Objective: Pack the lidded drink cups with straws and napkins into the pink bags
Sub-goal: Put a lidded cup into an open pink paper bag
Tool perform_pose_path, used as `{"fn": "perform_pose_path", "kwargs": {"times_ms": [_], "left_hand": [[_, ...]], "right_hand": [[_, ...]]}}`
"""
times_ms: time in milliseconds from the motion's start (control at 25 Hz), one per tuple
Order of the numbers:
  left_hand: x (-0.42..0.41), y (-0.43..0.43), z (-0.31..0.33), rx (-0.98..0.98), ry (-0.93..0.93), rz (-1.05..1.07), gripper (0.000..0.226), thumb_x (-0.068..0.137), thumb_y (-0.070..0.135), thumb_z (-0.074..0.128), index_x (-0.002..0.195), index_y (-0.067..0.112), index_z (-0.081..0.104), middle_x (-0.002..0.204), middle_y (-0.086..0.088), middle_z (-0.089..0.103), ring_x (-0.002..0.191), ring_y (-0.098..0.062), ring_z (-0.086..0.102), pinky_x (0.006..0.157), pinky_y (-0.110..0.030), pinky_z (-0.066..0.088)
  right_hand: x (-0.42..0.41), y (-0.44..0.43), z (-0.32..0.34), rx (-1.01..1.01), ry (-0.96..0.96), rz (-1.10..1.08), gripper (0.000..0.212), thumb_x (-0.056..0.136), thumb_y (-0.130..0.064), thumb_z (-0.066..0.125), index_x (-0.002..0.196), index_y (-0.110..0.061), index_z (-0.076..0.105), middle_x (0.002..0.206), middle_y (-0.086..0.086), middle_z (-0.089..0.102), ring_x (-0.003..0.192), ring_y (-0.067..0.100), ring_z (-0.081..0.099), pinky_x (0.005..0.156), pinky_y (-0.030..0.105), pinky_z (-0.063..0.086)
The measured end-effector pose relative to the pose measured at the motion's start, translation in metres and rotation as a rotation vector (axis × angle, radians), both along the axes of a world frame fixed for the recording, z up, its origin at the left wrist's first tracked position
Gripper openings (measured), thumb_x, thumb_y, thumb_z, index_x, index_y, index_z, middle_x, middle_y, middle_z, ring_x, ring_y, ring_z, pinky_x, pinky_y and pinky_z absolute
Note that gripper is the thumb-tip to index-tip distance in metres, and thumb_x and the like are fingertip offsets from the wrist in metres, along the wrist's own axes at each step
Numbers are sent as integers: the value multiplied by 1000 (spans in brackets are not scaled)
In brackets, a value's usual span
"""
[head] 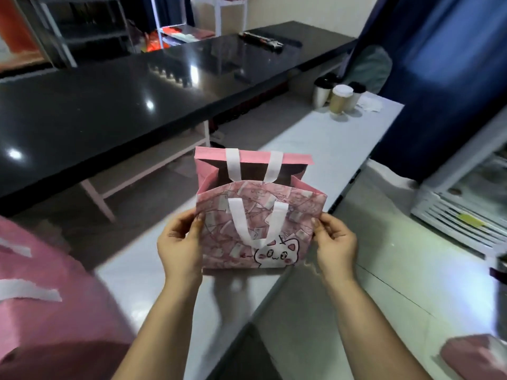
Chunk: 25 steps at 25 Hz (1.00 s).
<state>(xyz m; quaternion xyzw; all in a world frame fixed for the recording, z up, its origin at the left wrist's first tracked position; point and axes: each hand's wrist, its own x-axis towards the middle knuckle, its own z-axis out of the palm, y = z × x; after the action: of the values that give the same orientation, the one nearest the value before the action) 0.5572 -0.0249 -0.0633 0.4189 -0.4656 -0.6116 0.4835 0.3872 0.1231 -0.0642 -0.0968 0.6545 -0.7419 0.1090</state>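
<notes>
A pink bag [255, 215] with white handles and a cat drawing stands open just above the white table [343, 138]. My left hand [179, 242] pinches its left side edge and my right hand [336, 242] pinches its right side edge. The bag's inside looks dark, and I see nothing in it. At the table's far end stand three lidded drink cups [340, 101], one brown with a white lid and two pale with dark lids. White napkins [370, 104] lie just right of them. No straws are visible.
More pink bags lie at the lower left [46, 283] and lower right [477, 355]. A long black counter [137, 91] runs along the left. A white chest cooler [466, 204] stands on the right, with blue curtains behind it.
</notes>
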Motion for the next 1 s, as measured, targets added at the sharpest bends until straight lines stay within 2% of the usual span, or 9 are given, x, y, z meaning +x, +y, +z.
{"fn": "perform_pose_path", "kwargs": {"times_ms": [120, 240, 400, 520, 680, 760, 880, 1000], "left_hand": [[-45, 17, 6, 35, 47, -143, 17, 86, 1, 64, 83, 17, 69, 83, -2, 70, 78, -16, 63, 77, -32, 54], [-94, 40, 11, 67, 34, -255, 15, 87, 3, 64, 81, 16, 69, 79, 1, 69, 74, -14, 62, 67, -27, 54], [-167, 67, 19, 94, 49, -269, 18, 89, 7, 63, 77, 20, 66, 78, 2, 66, 70, -13, 59, 56, -24, 47], [-237, 95, 30, 62, 78, -286, 21, 90, 7, 63, 75, 21, 65, 74, 5, 65, 66, -11, 58, 53, -22, 47], [-316, 129, 42, 43, 103, -306, 28, 89, 8, 63, 67, 24, 68, 66, 10, 67, 61, -9, 59, 50, -21, 49], [-341, 137, 37, 38, 84, -273, 26, 89, 9, 63, 69, 24, 68, 69, 8, 67, 65, -11, 60, 54, -25, 51], [-371, 141, 21, 64, 70, -202, 22, 89, 9, 63, 73, 22, 68, 72, 7, 67, 68, -12, 60, 60, -28, 52], [-392, 123, 15, 66, 56, -130, 26, 90, 10, 62, 70, 25, 70, 68, 9, 66, 63, -7, 60, 55, -22, 53]], "right_hand": [[-29, 39, 4, -26, -61, -162, 19, 87, 2, 62, 104, -4, 67, 72, -13, 71, 68, -1, 64, 72, 17, 54], [-63, 72, 11, -93, -123, -266, 16, 89, 1, 61, 93, -14, 67, 73, -10, 72, 74, 9, 65, 80, 31, 54], [-116, 104, 21, -124, -108, -269, 17, 90, -1, 59, 93, -15, 70, 85, -1, 75, 81, 17, 68, 82, 35, 57], [-181, 134, 31, -120, -76, -262, 21, 92, 0, 57, 105, -11, 69, 100, 6, 73, 92, 20, 69, 83, 34, 57], [-264, 169, 41, -115, -49, -227, 28, 92, 4, 54, 103, -18, 69, 95, -5, 74, 87, 8, 70, 78, 28, 57], [-295, 173, 35, -104, -50, -230, 26, 92, 2, 55, 99, -21, 67, 96, -3, 74, 90, 12, 69, 81, 32, 56], [-334, 162, 21, -118, -59, -235, 23, 92, 5, 54, 96, -16, 63, 95, 2, 72, 89, 15, 67, 86, 32, 53], [-365, 130, 13, -140, -98, -180, 22, 91, 5, 54, 94, -15, 62, 92, 1, 72, 84, 11, 66, 81, 29, 54]]}}
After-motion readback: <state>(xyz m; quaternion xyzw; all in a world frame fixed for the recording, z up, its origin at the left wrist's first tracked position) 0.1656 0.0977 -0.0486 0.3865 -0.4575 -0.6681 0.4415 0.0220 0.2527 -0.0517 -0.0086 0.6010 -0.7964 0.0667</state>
